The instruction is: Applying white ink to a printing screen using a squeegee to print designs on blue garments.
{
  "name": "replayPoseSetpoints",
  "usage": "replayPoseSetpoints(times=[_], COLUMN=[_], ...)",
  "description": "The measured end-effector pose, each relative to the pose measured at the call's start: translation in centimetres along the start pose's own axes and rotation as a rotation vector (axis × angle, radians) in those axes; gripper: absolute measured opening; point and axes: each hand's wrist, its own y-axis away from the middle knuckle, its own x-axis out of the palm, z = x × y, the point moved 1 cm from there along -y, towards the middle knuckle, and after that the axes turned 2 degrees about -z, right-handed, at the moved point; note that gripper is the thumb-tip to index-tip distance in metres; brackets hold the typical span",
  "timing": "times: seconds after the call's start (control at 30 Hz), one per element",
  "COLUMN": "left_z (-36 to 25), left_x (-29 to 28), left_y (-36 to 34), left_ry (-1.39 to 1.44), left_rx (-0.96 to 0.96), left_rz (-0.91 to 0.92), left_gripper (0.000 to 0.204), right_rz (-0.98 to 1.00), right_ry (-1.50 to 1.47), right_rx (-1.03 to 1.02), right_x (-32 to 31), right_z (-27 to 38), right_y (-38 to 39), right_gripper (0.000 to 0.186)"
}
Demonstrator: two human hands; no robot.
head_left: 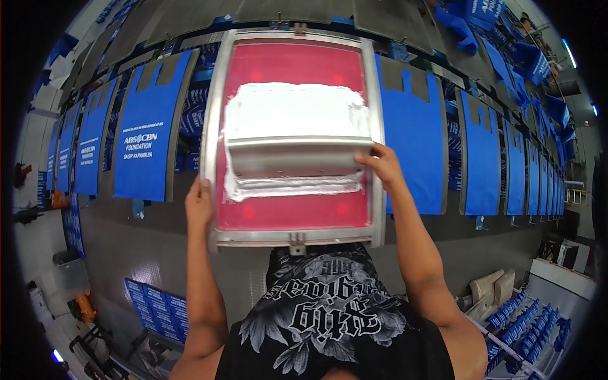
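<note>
A screen printing frame (221, 82) with metal rails and red mesh is in front of me, in the middle of the head view. Thick white ink (288, 107) covers the mesh's middle, with a smeared band lower down. Across the ink lies a wide metal squeegee (291, 157). My left hand (198, 197) grips the frame's left rail near its lower part; some fingers are hidden behind the rail. Over the right rail reaches my right hand (383, 166), its thumb and fingers closed on the squeegee's right end.
Blue cut-out bag panels lie on dark boards in a row; a printed panel (140, 136) is left of the frame, a plain panel (415, 145) right. More dark boards (247, 16) run along the far side. Printed blue pieces (155, 307) are low at left, and a rack (522, 326) low at right.
</note>
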Motion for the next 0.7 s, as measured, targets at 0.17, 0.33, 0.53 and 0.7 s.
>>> replayPoseSetpoints(times=[0.17, 0.33, 0.53, 0.7], left_z=[-3.0, -4.4, -5.8, -5.1], left_x=[14.9, 26.4, 29.2, 30.7], left_y=[5.7, 10.5, 11.8, 12.3], left_ry=[0.041, 0.063, -0.027, -0.006], left_rx=[0.058, 0.044, 0.032, -0.052], left_rz=[0.151, 0.182, 0.134, 0.082], left_gripper=[0.046, 0.045, 0.042, 0.041], right_rz=[-0.108, -0.172, -0.099, -0.048], right_ry=[-0.049, 0.002, 0.047, 0.022], right_rx=[-0.024, 0.042, 0.004, -0.025], right_x=[-16.0, -28.1, -33.1, -33.1], right_z=[-2.3, -5.2, -9.9, -8.5], right_y=[3.4, 3.7, -0.3, -0.7], right_gripper=[0.039, 0.036, 0.032, 0.037])
